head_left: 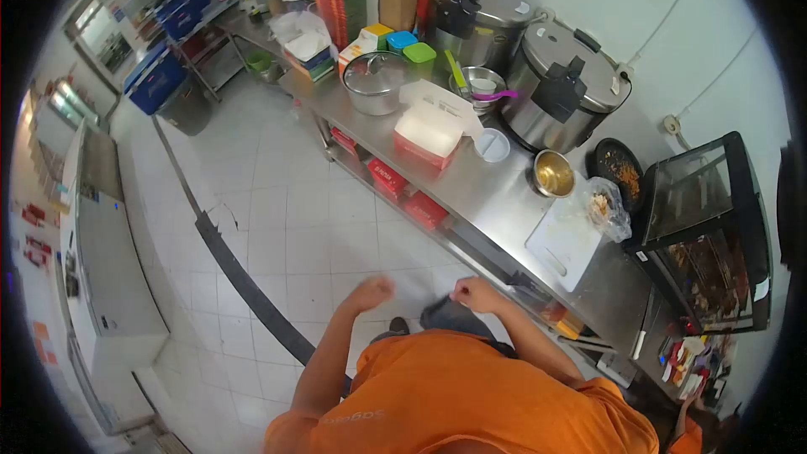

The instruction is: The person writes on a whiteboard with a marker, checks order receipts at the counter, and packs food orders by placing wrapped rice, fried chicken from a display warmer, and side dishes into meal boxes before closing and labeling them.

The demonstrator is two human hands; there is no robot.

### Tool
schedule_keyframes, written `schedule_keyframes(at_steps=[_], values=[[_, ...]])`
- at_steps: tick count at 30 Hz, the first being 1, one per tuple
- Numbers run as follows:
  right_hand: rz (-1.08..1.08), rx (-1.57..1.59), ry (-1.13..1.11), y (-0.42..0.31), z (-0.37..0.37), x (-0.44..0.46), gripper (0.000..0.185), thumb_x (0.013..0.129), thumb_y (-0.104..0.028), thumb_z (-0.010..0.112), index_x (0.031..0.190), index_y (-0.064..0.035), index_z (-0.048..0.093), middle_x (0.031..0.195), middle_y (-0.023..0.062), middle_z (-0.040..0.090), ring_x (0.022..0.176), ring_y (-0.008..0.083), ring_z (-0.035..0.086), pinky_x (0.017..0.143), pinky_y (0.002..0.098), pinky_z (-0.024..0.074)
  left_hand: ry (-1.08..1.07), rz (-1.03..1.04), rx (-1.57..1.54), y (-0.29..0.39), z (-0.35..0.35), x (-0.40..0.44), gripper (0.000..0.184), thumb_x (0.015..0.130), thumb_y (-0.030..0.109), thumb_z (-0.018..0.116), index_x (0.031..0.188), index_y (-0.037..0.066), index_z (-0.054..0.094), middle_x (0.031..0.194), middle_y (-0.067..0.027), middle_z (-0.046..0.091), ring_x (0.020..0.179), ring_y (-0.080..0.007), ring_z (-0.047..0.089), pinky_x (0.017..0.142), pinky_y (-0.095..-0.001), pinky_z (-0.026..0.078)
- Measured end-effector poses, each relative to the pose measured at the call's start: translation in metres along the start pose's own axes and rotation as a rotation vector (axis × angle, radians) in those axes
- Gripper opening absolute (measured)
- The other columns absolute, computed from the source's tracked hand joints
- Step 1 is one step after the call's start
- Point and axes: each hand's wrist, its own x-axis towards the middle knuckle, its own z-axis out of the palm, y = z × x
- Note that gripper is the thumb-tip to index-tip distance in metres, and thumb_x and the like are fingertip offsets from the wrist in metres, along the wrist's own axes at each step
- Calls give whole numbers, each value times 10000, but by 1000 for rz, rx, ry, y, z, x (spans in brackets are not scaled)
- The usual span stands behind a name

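Note:
My left hand (370, 293) is in mid-air over the tiled floor, slightly blurred, its fingers curled in; I see nothing in it. My right hand (477, 294) is closed in a loose fist near the front edge of the steel counter (496, 217), touching nothing that I can see. Nearest to it on the counter is a white cutting board (565, 240). Beyond stand a small metal bowl (552, 174), a clear plastic bag with food (607, 208) and an open takeaway box (433, 128).
Two large steel cookers (563, 76) and a lidded pot (375, 84) stand along the counter. A glass display case (704, 235) and a knife (645, 324) are at the right. A dark strip (244, 286) crosses the floor. Another person's orange sleeve (689, 435) shows bottom right.

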Motion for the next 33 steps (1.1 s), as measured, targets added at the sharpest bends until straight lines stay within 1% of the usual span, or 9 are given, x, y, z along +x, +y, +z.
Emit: schedule_keyframes(at_steps=[5, 9, 13, 16, 19, 25, 28, 31, 33], values=[[-139, -47, 365, -74, -64, 132, 252, 899, -285, 713, 846, -38, 710, 814, 176, 697, 772, 363, 671, 705, 442, 516, 600, 15, -325, 30, -117, 169, 241, 922, 118, 691, 1142, 40, 633, 1003, -84, 706, 889, -164, 670, 836, -309, 539], [-309, 122, 827, -101, -107, 289, 284, 907, -290, 701, 975, -14, 699, 913, 206, 698, 874, 405, 672, 769, 455, 519, 539, 12, -353, 45, -202, 281, 249, 959, 159, 691, 1172, 51, 623, 1022, -71, 702, 904, -143, 662, 738, -295, 547], [-23, 58, 1136, -107, -133, 418, 376, 893, -359, 714, 976, 7, 685, 909, 214, 717, 907, 362, 728, 774, 412, 565, 329, -13, -249, 58, -253, 363, 299, 978, 173, 691, 1235, 53, 599, 1084, -73, 690, 956, -154, 658, 732, -300, 572], [233, 170, 690, -99, -155, 441, 423, 864, -391, 711, 975, 16, 679, 945, 242, 712, 920, 393, 712, 819, 437, 557, 139, -20, -510, 73, -262, 398, 325, 976, 138, 684, 1274, 56, 584, 1174, -90, 665, 991, -171, 656, 778, -315, 597], [46, -70, 559, -43, -137, 471, 391, 846, -349, 695, 915, 36, 684, 936, 277, 704, 855, 423, 704, 788, 478, 558, -21, 82, -461, 76, -268, 417, 346, 975, 126, 680, 1299, 65, 575, 1265, -108, 631, 1028, -189, 654, 805, -337, 610], [367, -181, 728, -95, -153, 460, 188, 715, -187, 761, 773, -9, 737, 774, 213, 710, 758, 383, 721, 687, 430, 584, -157, 43, -451, 69, -268, 440, 347, 949, 17, 627, 1289, 47, 564, 1288, -114, 614, 999, -214, 666, 750, -319, 613], [294, 37, 571, -116, -192, 446, 209, 787, -193, 667, 800, 10, 715, 761, 205, 710, 702, 373, 703, 673, 443, 566, -28, 291, -139, 43, -265, 452, 370, 891, 24, 674, 1244, 24, 563, 1207, -123, 640, 986, -228, 671, 807, -353, 591], [145, 528, 540, -191, -244, 376, 237, 785, -187, 644, 802, 46, 680, 713, 196, 686, 626, 322, 659, 644, 416, 539, -40, 459, -359, 98, -282, 421, 383, 845, 63, 732, 1186, 0, 569, 1080, -139, 672, 980, -241, 671, 837, -393, 560], [188, 129, 663, -231, -263, 321, 234, 776, -176, 646, 796, 56, 668, 687, 195, 668, 595, 302, 623, 613, 410, 509, -83, 246, -40, 74, -287, 438, 443, 812, 133, 778, 1161, -20, 551, 990, -144, 681, 962, -250, 685, 798, -401, 550]])
